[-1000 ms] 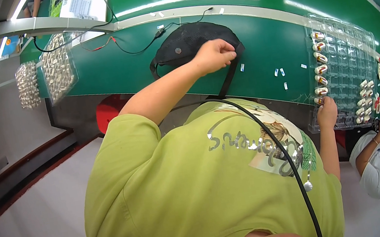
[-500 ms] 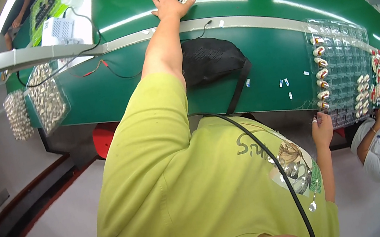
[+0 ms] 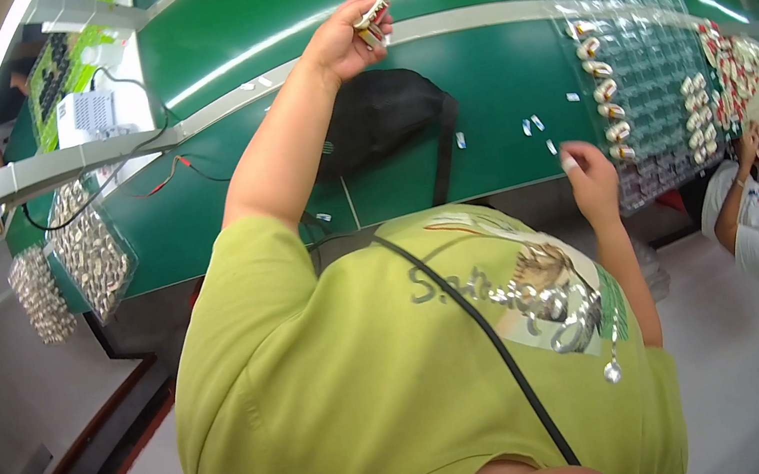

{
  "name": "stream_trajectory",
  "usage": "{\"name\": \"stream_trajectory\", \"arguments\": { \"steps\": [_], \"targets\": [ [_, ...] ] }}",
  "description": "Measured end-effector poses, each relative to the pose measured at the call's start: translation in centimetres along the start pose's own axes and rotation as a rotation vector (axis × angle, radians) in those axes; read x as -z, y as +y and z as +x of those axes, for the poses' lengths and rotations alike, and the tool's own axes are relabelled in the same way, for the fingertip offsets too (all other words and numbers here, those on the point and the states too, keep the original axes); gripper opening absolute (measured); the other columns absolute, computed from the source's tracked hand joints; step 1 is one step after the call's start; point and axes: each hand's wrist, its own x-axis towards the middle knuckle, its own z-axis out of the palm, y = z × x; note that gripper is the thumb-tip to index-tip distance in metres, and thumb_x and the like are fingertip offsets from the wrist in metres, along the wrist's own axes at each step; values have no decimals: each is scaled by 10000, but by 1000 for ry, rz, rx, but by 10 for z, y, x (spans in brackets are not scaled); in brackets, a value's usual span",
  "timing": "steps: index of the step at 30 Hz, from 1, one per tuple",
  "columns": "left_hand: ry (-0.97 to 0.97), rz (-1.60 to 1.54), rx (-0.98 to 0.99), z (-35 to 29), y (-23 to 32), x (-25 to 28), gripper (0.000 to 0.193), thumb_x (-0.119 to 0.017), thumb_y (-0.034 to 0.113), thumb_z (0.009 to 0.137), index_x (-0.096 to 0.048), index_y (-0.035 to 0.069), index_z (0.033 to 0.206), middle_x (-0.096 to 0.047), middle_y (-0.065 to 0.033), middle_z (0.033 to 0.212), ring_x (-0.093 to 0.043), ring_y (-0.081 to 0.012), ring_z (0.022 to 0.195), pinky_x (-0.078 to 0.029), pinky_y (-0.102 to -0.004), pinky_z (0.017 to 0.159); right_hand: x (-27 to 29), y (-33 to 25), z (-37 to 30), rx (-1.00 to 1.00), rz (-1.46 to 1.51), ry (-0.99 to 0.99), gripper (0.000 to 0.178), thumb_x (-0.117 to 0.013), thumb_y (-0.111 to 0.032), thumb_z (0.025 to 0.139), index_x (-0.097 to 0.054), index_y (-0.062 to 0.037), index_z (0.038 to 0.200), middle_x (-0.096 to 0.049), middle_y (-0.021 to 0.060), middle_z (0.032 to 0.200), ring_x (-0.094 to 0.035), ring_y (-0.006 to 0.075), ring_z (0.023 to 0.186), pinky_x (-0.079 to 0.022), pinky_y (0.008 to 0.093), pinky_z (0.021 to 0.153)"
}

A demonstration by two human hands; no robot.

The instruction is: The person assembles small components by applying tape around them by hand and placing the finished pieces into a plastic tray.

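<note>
the left hand [image 3: 345,42], at 12 o'clock, has its fingers closed around a few small white pieces [image 3: 372,7] with darker, reddish-brown middles, the stack sticking out between thumb and fingertips above the green table [image 3: 282,31]. the right hand [image 3: 592,175], at 3 o'clock, has its fingers curled by the table's near edge, and whether it grips anything cannot be told. just beyond its fingertips, toward its 11 o'clock, lie small white slips [image 3: 551,147]. just below the left hand, also at 12 o'clock, a black bag [image 3: 384,119] lies on the table, its strap trailing toward the near edge. at 2 o'clock a clear compartment tray [image 3: 651,77] carries a column of white-and-brown parts [image 3: 605,88] along its left side and a cluster of pale parts [image 3: 699,118] toward its lower right. between 2 and 3 o'clock, past the tray, is a red-and-white heap [image 3: 724,70], with another person in a white top [image 3: 748,223] at 3 o'clock. at 9 o'clock sit two batches of pale pieces [image 3: 89,249], side by side, and at 10 o'clock stand a white vented box [image 3: 87,116] and a thin red lead [image 3: 169,175] lying nearer the bag
</note>
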Motion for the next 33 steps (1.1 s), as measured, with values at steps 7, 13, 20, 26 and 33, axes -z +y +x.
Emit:
{"name": "stream_trajectory", "arguments": {
  "steps": [7,13,20,26,33],
  "targets": [
    [-566,-336,524,-52,-63,-115,330,-463,339,941,-585,85,1114,-631,-66,954,-608,-176,855,-473,-293,612,-54,-72,59,-23,964,-388,377,-550,-249,952,-518,-35,1261,-593,49,1141,-563,121,987,-451,261,841],
    [-453,-198,490,-48,-79,-138,350,-479,355,935,-587,83,1128,-652,-114,1023,-651,-201,878,-533,-297,628,-46,-51,60,-135,1023,-376,273,-582,-144,926,-553,-29,1172,-617,55,1059,-572,116,960,-461,261,867],
    [-278,-137,484,-36,-86,-131,314,-567,287,895,-596,51,1100,-673,-109,970,-661,-196,882,-537,-283,605,-28,-35,94,-139,1065,-293,381,-518,-248,963,-433,-71,1289,-586,161,1180,-630,238,965,-521,379,820],
    [-254,-50,409,-24,-91,-137,272,-657,216,833,-608,94,1072,-676,-71,938,-657,-161,837,-526,-294,617,52,76,216,166,194,127,277,-599,-77,871,-543,3,1131,-623,94,1075,-622,168,933,-510,292,766],
    [-52,-16,318,-63,-72,-112,255,-671,181,835,-607,76,1058,-675,-49,901,-647,-135,803,-496,-259,607,58,27,281,537,-809,169,326,-588,20,740,-602,-66,1054,-590,143,1005,-589,326,937,-490,393,798]
  ]
}}
